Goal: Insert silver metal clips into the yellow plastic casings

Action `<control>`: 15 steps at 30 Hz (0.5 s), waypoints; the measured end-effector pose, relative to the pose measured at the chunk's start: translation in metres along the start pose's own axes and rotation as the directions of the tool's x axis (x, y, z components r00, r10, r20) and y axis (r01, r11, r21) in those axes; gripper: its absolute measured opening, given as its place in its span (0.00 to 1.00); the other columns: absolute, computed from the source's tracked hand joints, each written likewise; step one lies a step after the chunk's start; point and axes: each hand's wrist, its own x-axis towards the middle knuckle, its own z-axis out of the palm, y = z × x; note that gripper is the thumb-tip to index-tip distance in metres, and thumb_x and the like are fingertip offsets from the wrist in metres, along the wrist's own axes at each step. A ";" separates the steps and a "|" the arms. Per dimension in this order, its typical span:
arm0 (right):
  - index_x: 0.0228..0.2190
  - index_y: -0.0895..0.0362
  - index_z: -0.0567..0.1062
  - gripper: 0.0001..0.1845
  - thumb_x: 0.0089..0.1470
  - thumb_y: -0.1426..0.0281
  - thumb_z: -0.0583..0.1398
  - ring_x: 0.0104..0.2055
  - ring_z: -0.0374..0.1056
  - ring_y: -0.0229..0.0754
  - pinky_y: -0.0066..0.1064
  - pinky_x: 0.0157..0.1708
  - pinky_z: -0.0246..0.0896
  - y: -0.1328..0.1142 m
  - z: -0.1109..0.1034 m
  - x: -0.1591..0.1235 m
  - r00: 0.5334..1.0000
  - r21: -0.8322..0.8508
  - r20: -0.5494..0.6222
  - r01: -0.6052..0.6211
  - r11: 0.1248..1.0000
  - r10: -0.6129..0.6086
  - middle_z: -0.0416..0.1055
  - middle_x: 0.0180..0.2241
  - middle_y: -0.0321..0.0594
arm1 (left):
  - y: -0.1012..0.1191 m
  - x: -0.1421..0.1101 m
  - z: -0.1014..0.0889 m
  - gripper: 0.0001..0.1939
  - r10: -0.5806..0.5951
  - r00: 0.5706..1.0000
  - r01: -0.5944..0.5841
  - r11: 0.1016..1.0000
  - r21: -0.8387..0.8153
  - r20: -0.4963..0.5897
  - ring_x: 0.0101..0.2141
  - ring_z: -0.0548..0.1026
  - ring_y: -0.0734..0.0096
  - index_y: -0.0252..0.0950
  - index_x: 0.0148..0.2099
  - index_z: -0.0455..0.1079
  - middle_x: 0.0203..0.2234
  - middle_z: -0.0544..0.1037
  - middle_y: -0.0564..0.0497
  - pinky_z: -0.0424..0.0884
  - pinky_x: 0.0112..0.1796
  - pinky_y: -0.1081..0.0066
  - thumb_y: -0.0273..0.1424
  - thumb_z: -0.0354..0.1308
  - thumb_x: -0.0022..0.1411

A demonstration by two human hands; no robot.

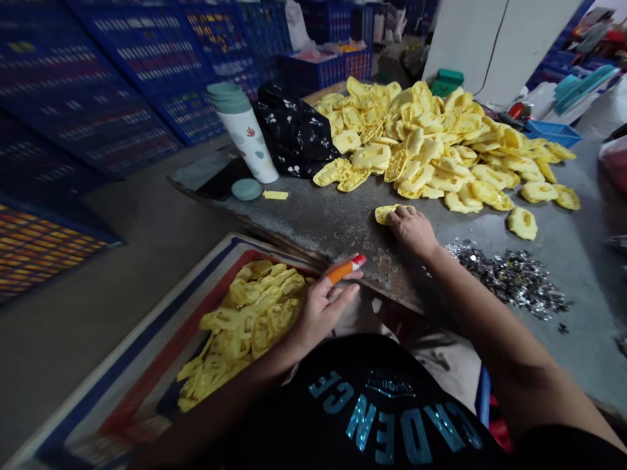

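My right hand (415, 230) reaches over the grey tabletop, its fingers closed on a yellow plastic shell (383, 215) that is partly hidden under them. Over the table's near edge is my left hand (329, 295), fingers stretched out and thumb apart, holding nothing. One of its fingers wears an orange covering (340, 271) with a white and red end. Beyond the right hand lies a big heap of similar yellow plastic shells (421, 143). Small shiny metal pieces (514, 281) are piled beside my right forearm. Below my left hand, more yellow shells (255, 313) lie on a striped sheet (147, 339).
A white tumbler (249, 140) with a green lid stands by a black patterned cloth (294, 134). Near them lie a round green lid (246, 189) and a small yellow strip (275, 195). Blue crates (132, 59) are stacked at the left. A blue tray (556, 132) sits far right.
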 end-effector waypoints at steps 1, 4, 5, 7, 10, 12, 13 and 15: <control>0.46 0.57 0.83 0.11 0.71 0.77 0.60 0.59 0.75 0.63 0.54 0.65 0.69 -0.003 0.000 0.005 1.000 0.048 -0.006 -0.006 0.999 0.006 0.83 0.53 0.64 | 0.002 -0.003 -0.001 0.23 -0.016 1.000 0.016 1.000 -0.011 -0.004 0.57 0.91 0.56 0.38 0.69 0.84 0.70 0.85 0.34 0.88 0.45 0.71 0.39 0.74 0.77; 0.38 0.55 0.80 0.08 0.69 0.76 0.61 0.54 0.75 0.59 0.51 0.64 0.69 -0.010 -0.012 0.005 0.999 0.244 -0.043 -0.009 0.970 0.020 0.83 0.45 0.57 | 0.009 -0.006 -0.005 0.22 -0.078 0.997 0.076 0.995 -0.063 -0.029 0.54 0.92 0.57 0.35 0.65 0.85 0.64 0.89 0.34 0.89 0.45 0.71 0.41 0.75 0.76; 0.37 0.54 0.79 0.06 0.69 0.73 0.63 0.52 0.75 0.57 0.50 0.62 0.70 -0.012 -0.018 0.000 0.998 0.325 -0.060 -0.003 0.946 0.024 0.83 0.43 0.54 | 0.011 -0.005 -0.006 0.23 -0.101 0.994 0.097 0.991 -0.088 -0.037 0.54 0.92 0.56 0.35 0.65 0.85 0.64 0.89 0.33 0.89 0.45 0.70 0.42 0.75 0.76; 0.39 0.52 0.78 0.08 0.72 0.63 0.65 0.46 0.75 0.52 0.45 0.54 0.74 -0.017 -0.031 -0.022 0.996 0.506 -0.084 0.018 0.862 0.028 0.81 0.41 0.47 | 0.016 0.002 -0.005 0.26 -0.142 0.989 0.135 0.980 -0.146 -0.038 0.59 0.90 0.54 0.37 0.68 0.84 0.69 0.86 0.33 0.90 0.48 0.66 0.44 0.75 0.76; 0.44 0.50 0.76 0.22 0.75 0.44 0.62 0.34 0.71 0.44 0.38 0.39 0.75 -0.030 -0.043 -0.074 0.998 0.766 -0.057 0.024 0.642 0.031 0.78 0.36 0.39 | 0.024 0.021 0.004 0.33 -0.194 0.980 0.196 0.950 -0.243 0.034 0.67 0.85 0.46 0.42 0.69 0.83 0.77 0.79 0.35 0.90 0.56 0.56 0.52 0.78 0.71; 0.43 0.49 0.75 0.28 0.74 0.37 0.62 0.29 0.68 0.41 0.35 0.31 0.73 -0.041 -0.042 -0.113 0.999 0.877 -0.005 -0.015 0.480 0.039 0.75 0.33 0.36 | 0.029 0.032 0.014 0.37 -0.254 0.958 0.283 0.913 -0.293 0.132 0.63 0.88 0.42 0.40 0.63 0.86 0.72 0.84 0.34 0.90 0.56 0.52 0.60 0.80 0.64; 0.42 0.49 0.74 0.30 0.72 0.35 0.63 0.27 0.67 0.40 0.34 0.29 0.72 -0.046 -0.039 -0.132 0.998 0.911 0.026 -0.045 0.410 0.051 0.74 0.31 0.34 | 0.031 0.034 0.019 0.39 -0.294 0.939 0.338 0.890 -0.306 0.180 0.58 0.90 0.42 0.39 0.60 0.87 0.66 0.88 0.34 0.90 0.53 0.51 0.62 0.82 0.60; 0.41 0.49 0.75 0.32 0.68 0.33 0.67 0.26 0.67 0.38 0.32 0.28 0.71 -0.055 -0.032 -0.165 0.992 0.945 0.082 -0.109 0.307 0.099 0.73 0.30 0.32 | 0.034 0.031 0.030 0.38 -0.379 0.887 0.449 0.839 -0.307 0.263 0.47 0.93 0.47 0.37 0.55 0.88 0.53 0.93 0.36 0.91 0.47 0.55 0.60 0.86 0.55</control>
